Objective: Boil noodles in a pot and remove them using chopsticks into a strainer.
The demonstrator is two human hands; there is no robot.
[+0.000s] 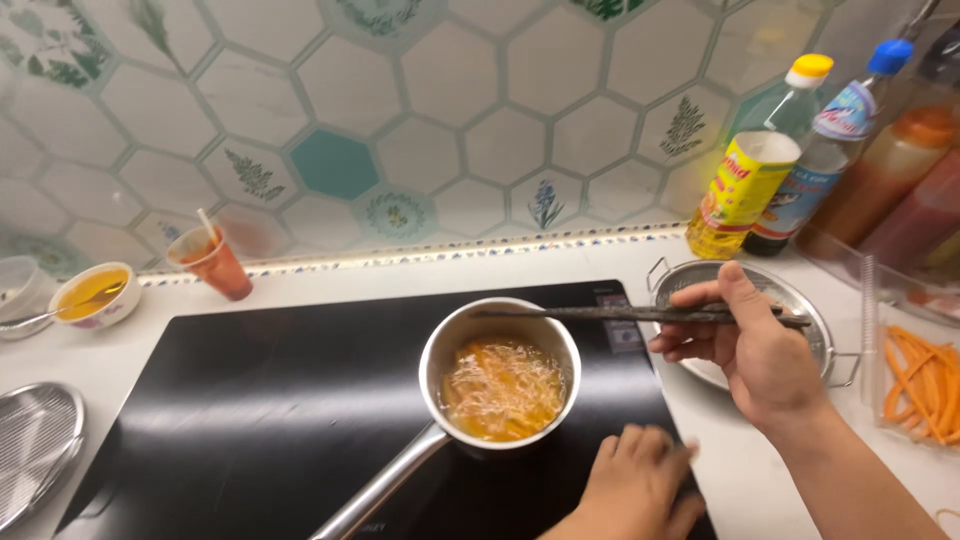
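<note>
A small steel saucepan (440, 340) sits on the black cooktop (250, 400), holding bubbling oil with orange strips frying in it. My right hand (755, 350) grips dark chopsticks (620, 314) that reach left, lying level across the pan's far rim. My left hand (635, 485) rests flat on the cooktop's front right part, just right of the pan, its fingers together and nothing in it. The pan's long handle (375, 490) points to the lower left.
A steel strainer bowl (820, 320) stands right of the cooktop behind my right hand. Orange carrot strips (925, 385) lie in a clear container at far right. Oil and sauce bottles (760, 170) line the back right. At left: a plastic cup (215, 262), a small bowl (95, 295), a mesh sieve (35, 450).
</note>
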